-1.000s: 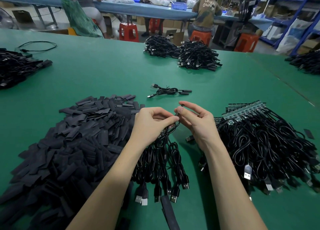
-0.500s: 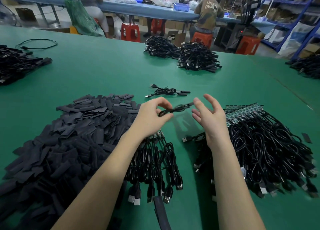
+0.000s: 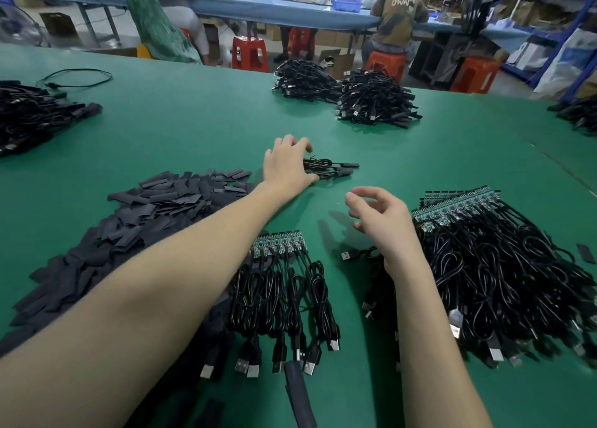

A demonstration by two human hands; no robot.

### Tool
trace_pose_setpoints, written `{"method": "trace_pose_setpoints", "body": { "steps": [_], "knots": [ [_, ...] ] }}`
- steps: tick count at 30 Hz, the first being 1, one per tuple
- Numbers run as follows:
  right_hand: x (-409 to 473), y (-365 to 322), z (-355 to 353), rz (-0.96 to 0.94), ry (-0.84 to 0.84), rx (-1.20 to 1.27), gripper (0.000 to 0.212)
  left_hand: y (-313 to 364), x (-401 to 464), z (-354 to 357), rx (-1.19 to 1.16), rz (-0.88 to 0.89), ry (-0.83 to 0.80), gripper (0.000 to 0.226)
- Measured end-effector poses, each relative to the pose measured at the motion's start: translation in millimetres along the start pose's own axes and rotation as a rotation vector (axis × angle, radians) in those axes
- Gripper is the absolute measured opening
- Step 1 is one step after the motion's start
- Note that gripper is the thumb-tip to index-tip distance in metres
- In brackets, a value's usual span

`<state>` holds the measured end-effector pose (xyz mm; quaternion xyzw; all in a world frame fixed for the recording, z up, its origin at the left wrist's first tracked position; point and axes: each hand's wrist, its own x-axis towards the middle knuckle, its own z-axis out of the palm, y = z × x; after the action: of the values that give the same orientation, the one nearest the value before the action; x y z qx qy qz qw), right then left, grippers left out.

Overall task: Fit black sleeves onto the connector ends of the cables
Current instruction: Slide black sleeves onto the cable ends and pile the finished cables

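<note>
Sleeved cables (image 3: 332, 168) lie under left hand (image 3: 286, 166) fingertips.

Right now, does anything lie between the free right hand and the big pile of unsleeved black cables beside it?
Nothing visible does. The right hand hovers, holding nothing, just left of the pile of unsleeved black cables; only bare green table lies around it.

my left hand (image 3: 288, 166) covers the near ends of the small cable bundle (image 3: 332, 168), grip unclear | my forearm hides part of the sleeve pile (image 3: 129, 227) at 9 o'clock | cable heap (image 3: 29, 117) at 10 o'clock cut by the frame edge | loose sleeve (image 3: 298, 395) at 6 o'clock cut off
</note>
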<state>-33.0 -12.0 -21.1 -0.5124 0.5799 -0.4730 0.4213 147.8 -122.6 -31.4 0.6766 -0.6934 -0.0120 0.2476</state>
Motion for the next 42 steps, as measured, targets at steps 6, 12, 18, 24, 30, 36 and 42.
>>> {"method": "trace_pose_setpoints", "body": {
  "steps": [6,12,18,24,30,36,42],
  "knots": [
    [-6.1,5.3,15.2,-0.028,-0.337,-0.508,0.012,-4.8,-72.5,-34.2,-0.373,-0.124,0.018,0.018],
    [-12.1,-1.0,19.7,0.057,-0.435,-0.571,0.009,-12.6,-132.4,-37.6,-0.186,-0.012,-0.143,0.015],
    [-14.1,0.5,23.7,0.173,-0.44,-0.327,0.007,-9.4,-132.0,-29.0,-0.085,-0.006,-0.161,0.027],
    [-18.4,-1.0,22.3,0.182,-0.468,-0.135,0.01,-10.4,-120.6,-32.0,-0.348,-0.154,-0.037,0.041],
    [-20.2,-7.6,24.0,0.158,-0.462,0.033,0.014,1.0,-118.3,-40.6,-0.413,-0.098,0.137,0.06],
    [-20.6,-10.9,26.0,0.169,-0.476,0.084,0.009,5.6,-118.5,-41.6,-0.453,-0.083,0.23,0.067],
    [-21.2,-13.3,27.5,0.224,-0.506,0.202,0.007,6.3,-119.8,-40.0,-0.499,-0.079,0.26,0.071]
  ]
}}
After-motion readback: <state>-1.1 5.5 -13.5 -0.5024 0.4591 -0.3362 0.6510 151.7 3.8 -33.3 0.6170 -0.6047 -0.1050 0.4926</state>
